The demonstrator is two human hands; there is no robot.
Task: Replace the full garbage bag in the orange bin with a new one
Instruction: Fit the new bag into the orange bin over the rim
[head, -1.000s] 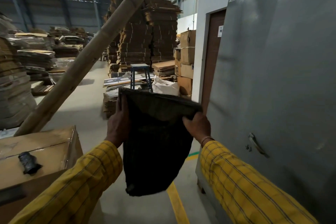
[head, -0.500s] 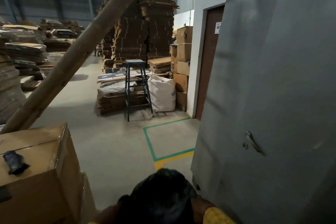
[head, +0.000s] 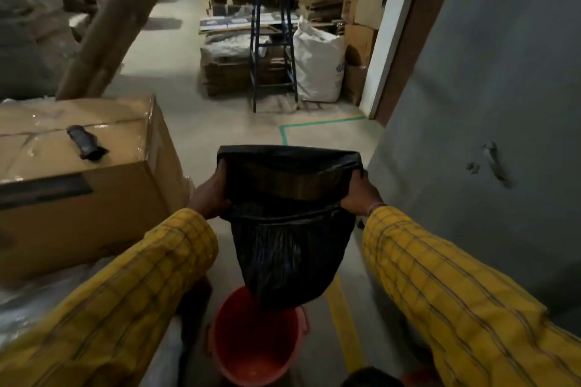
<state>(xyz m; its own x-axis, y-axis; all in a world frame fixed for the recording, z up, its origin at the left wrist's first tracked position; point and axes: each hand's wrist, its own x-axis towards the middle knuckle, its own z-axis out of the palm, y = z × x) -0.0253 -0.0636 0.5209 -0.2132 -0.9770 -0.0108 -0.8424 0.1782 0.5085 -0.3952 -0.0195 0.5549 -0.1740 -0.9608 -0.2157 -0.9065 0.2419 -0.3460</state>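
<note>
A new black garbage bag point(head: 287, 229) hangs in front of me with its mouth spread wide. My left hand point(head: 210, 195) grips the left side of the bag's rim and my right hand point(head: 358, 193) grips the right side. The bag's bottom dangles just above the far rim of the orange bin point(head: 251, 342), which stands on the floor below with no bag visible inside it. Yellow checked sleeves cover both my arms.
A large cardboard box point(head: 78, 185) stands at my left, with a rolled black bag point(head: 84, 143) on top. A grey metal door point(head: 490, 122) fills the right. Ahead are a blue stool point(head: 272, 47), a white sack point(head: 317, 66), stacked cardboard and a slanted bamboo pole point(head: 110, 22).
The view has tilted down, bringing the orange bin into sight. My hands went from holding the bag up flat, down out of view, to holding its mouth spread above the bin.
</note>
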